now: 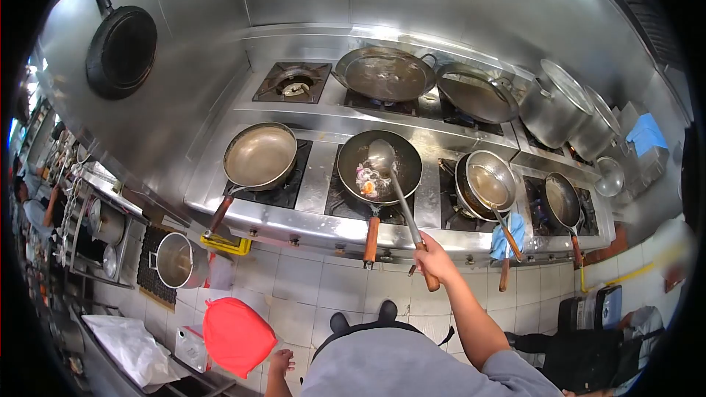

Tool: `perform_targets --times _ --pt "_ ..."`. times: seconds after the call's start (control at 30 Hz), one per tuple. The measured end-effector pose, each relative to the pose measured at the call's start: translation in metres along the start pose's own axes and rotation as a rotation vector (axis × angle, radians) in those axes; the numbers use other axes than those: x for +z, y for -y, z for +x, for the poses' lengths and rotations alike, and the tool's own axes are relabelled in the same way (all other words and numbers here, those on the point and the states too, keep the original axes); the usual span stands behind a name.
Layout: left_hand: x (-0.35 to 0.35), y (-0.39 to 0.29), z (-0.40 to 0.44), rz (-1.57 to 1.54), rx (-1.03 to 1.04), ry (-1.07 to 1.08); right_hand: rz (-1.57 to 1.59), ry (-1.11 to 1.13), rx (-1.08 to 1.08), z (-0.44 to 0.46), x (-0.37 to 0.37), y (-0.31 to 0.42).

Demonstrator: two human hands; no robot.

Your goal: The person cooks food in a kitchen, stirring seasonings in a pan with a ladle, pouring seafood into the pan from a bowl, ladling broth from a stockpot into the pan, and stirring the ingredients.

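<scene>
My right hand point(434, 256) grips the wooden end of a long metal ladle point(403, 206). The ladle's round bowl rests inside a dark wok-like pan point(353, 154) on the front middle burner. Beside the bowl lies a small heap of food point(371, 180), whitish and purple with an orange piece; I cannot tell exactly what it is. The pan's wooden handle point(371, 241) points toward me, with no hand on it. Low at my side hangs my left hand point(281, 362), loosely open and holding nothing, near a red rounded item point(237, 334).
Another pan point(261, 156) sits on the front left burner; stacked pans point(491, 180) and a small frying pan point(563, 200) stand to the right. Behind are a wide pan of liquid point(386, 73) and tall pots point(555, 106). A person point(588, 353) is at lower right.
</scene>
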State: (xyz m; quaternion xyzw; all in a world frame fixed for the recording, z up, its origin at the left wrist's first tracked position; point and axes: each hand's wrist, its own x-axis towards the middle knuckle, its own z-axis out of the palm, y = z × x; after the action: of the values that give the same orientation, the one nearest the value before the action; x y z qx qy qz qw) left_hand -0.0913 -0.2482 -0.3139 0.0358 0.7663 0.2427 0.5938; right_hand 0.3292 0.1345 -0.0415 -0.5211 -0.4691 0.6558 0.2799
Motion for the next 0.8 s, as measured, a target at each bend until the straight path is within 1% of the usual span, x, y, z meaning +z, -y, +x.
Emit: perform_targets --times 0.07,0.13,0.2,0.23,0.3,0.33,0.4,0.43,0.5,0.53,0.6,0.63,0.67,0.73,0.8 --pt "0.001 -0.001 0.001 -0.002 -0.006 0.005 -0.020 0.030 0.017 -0.005 0.000 0.003" --pt "0.005 -0.011 0.007 0.006 0.039 0.003 -0.042 0.062 0.032 -0.014 -0.002 0.008" --pt "0.007 -0.024 0.010 -0.004 0.065 0.028 0.008 0.144 0.104 -0.029 -0.010 0.015" --pt "0.008 -0.032 0.009 -0.016 0.088 0.050 0.008 0.142 0.104 -0.031 -0.016 0.018" --pt "0.012 -0.044 0.009 -0.013 0.109 0.043 -0.171 0.083 0.098 -0.033 -0.024 0.025" --pt "0.014 -0.049 0.007 -0.013 0.131 0.032 -0.172 0.087 0.096 -0.030 -0.021 0.024" --pt "0.018 -0.059 0.003 -0.012 0.130 0.029 -0.524 -0.171 -0.113 -0.018 -0.014 0.018" --pt "0.020 -0.062 0.000 -0.004 0.125 0.032 -0.523 -0.168 -0.115 -0.001 -0.017 0.002" --pt "0.022 -0.062 -0.001 0.011 0.121 0.036 -0.777 -0.341 -0.453 0.034 -0.029 -0.038" --pt "0.022 -0.061 0.000 0.029 0.116 0.042 -0.772 -0.347 -0.448 0.026 -0.022 -0.027" --pt "0.022 -0.056 0.004 0.031 0.101 0.043 -0.380 -0.136 -0.078 0.000 0.003 0.027" --pt "0.021 -0.054 0.005 0.021 0.088 0.043 -0.301 -0.059 -0.041 -0.005 0.002 0.031" --pt "0.021 -0.052 0.006 0.026 0.089 0.044 -0.298 -0.063 -0.041 -0.012 0.001 0.034" --pt "0.019 -0.049 0.007 0.017 0.070 0.037 -0.161 0.146 0.049 -0.028 -0.004 0.040" --pt "0.019 -0.048 0.002 0.012 0.073 0.036 -0.203 0.141 0.048 -0.044 -0.009 0.045"
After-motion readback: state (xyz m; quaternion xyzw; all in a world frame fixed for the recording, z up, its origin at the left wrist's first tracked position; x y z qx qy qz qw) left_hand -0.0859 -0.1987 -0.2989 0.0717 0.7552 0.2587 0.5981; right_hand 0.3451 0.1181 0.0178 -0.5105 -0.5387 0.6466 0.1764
